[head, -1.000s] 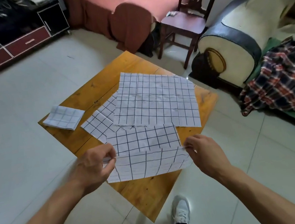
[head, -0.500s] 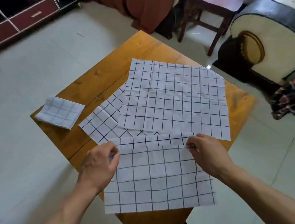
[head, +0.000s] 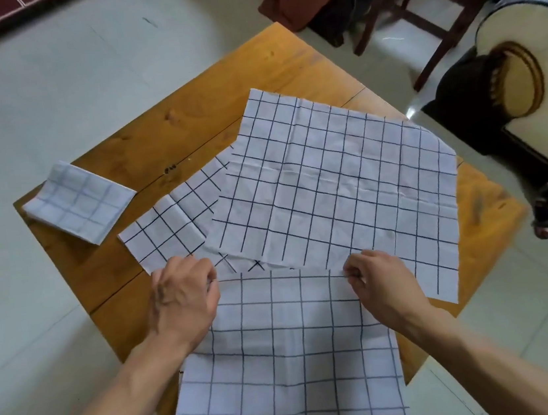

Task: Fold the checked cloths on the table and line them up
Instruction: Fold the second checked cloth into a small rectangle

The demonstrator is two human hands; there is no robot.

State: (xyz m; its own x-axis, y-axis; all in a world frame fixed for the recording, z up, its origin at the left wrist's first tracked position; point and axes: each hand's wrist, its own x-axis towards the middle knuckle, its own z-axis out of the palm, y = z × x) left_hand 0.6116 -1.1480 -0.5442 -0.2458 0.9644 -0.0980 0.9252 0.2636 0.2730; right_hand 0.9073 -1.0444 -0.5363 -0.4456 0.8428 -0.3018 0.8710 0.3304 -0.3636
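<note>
step in hand: first fold of the near cloth point(head: 284, 361).

position. the near cloth lies at the near corner of the worktop point(head: 186, 125), with its near edge hanging past that corner. its far edge touches or slightly overlaps the large open cloth point(head: 331, 183), which covers the middle and right side of the worktop and runs past the right edge. a third open cloth point(head: 165, 231) lies partly under the large one, toward the left. one folded cloth point(head: 80, 201) sits at the left corner, apart from the rest.

hands. the left hand point(head: 182, 304) has its fingers curled onto the far left corner of the near cloth; the right hand point(head: 383, 283) pinches the far right corner. both grip the cloth along its far edge.

procedure, as judged from this layout:
1. keep both pinches at the very corners so that the far edge stays taut and straight.
2. match corner to corner and use the printed grid lines as a guide; a line that runs crooked shows a skewed fold.
3. lay the doubled cloth on bare wood, then press the crease flat with straight fingers from the middle outward.
4. avoid catching the edge of the large open cloth in the pinch.

caution. the overhang at the near corner could let the cloth slide off.
</note>
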